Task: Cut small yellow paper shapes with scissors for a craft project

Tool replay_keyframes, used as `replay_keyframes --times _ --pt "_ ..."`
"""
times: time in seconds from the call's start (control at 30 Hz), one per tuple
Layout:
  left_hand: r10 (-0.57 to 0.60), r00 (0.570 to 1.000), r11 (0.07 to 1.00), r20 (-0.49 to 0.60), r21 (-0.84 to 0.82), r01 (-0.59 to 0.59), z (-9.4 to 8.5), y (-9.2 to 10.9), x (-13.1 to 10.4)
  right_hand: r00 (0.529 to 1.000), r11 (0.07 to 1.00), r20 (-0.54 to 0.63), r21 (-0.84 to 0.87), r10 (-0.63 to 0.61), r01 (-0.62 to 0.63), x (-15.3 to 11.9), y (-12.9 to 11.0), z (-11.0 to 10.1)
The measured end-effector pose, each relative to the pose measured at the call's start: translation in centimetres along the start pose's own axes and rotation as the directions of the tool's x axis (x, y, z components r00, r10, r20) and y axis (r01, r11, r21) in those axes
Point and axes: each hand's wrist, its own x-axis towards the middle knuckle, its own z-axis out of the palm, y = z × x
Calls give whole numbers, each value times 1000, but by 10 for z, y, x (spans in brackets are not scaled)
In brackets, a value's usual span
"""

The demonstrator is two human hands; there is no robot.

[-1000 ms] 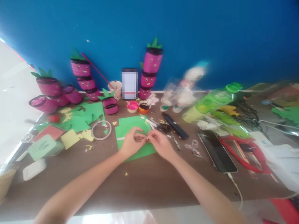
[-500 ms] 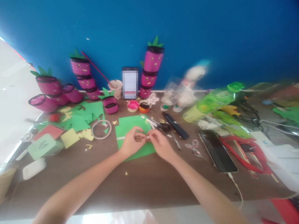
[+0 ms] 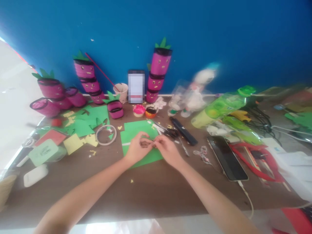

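My left hand (image 3: 139, 148) is closed in a pinch above a green paper sheet (image 3: 143, 159). Its fingertips meet those of my right hand (image 3: 167, 150), which is pinched as well. Whatever lies between them is tiny and mostly hidden, so I cannot make out its kind. Just beyond my fingers lie black-handled scissors (image 3: 170, 132) and a black pen-like case (image 3: 183, 131). Behind the sheet are two small paint cups, one with pink paint (image 3: 139, 110) and one with black paint (image 3: 151, 111).
Purple cup figures with green leaf tops (image 3: 159, 61) stand along the blue wall. A tape ring (image 3: 106, 135), yellow paper (image 3: 73, 144) and a pale green box (image 3: 45, 152) are on the left. On the right lie a charging phone (image 3: 227, 157), a green bottle (image 3: 219, 109) and a red-handled item (image 3: 253, 169).
My two hands stay in nearly the same place, fingertips together. The small pale bit seen between them earlier is now less visible.
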Motion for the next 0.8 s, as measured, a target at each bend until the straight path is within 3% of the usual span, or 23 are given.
replay_keyframes --times 0.43,0.8 --pt "-36 998 980 51 -195 45 -2 1 3 999 993 10 -101 -53 54 -3 3 0" --pt "8 1000 989 -4 -145 -9 -1 1 3 988 991 -83 -39 -129 126 -1 1 -1"
